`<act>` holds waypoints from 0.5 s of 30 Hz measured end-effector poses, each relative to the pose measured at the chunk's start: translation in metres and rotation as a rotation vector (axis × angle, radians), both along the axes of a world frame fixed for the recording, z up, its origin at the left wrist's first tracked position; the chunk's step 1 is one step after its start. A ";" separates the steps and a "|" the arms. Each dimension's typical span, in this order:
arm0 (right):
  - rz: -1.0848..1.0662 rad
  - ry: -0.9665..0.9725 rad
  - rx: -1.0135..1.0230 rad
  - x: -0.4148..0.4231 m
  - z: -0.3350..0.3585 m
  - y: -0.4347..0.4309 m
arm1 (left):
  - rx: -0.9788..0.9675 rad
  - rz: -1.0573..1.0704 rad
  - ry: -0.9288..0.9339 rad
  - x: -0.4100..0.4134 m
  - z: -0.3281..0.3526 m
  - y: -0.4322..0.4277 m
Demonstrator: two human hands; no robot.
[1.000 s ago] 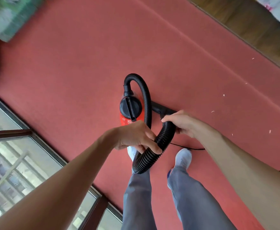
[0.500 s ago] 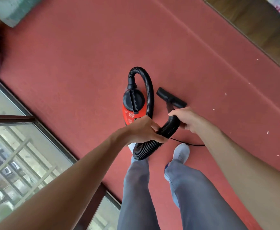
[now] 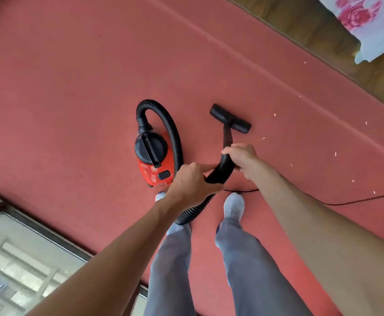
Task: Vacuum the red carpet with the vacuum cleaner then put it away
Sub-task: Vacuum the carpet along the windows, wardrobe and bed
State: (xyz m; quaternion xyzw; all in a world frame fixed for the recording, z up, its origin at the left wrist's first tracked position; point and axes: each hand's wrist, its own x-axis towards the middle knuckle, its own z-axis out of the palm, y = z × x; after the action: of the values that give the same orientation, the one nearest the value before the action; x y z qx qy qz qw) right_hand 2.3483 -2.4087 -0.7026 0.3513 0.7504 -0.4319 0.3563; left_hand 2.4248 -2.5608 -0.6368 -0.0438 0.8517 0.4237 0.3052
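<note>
Nearest are the person's legs in grey trousers and the pale shoes, standing on the red carpet. A window is at the near left. Just beyond the shoes, the left hand is curled around the black hose at the low part of its loop. The right hand, a little farther and to the right, grips the same hose close to the stiff tube. The hands are close together but apart. A thin cord runs off to the right.

Farther, the vacuum cleaner sits on the carpet at the left, and its nozzle lies flat on the carpet at the right. White scraps lie right of the nozzle, so I judge the vacuuming is not finished. Cleaning that side and putting the machine away remain. At the far right are a wooden floor and a flowered cloth.
</note>
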 end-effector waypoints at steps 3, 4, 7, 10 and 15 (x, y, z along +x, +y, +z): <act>-0.043 0.009 0.036 -0.007 0.003 0.027 | 0.058 -0.059 0.013 -0.010 -0.003 0.016; -0.073 0.008 0.041 -0.007 0.005 0.038 | 0.079 -0.092 0.011 -0.013 -0.003 0.021; -0.156 -0.017 0.037 -0.002 0.011 0.070 | 0.120 -0.198 -0.019 -0.025 0.003 0.037; -0.180 -0.060 0.045 0.007 0.011 0.090 | 0.128 -0.282 -0.048 -0.032 0.004 0.051; -0.173 -0.099 0.035 0.013 -0.001 0.102 | 0.105 -0.318 -0.104 -0.038 -0.013 0.064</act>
State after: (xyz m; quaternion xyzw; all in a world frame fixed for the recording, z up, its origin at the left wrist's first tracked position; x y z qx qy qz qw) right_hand 2.3611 -2.3066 -0.7040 0.4419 0.7061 -0.4300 0.3482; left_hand 2.3868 -2.4970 -0.6501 0.0857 0.8075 0.4113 0.4140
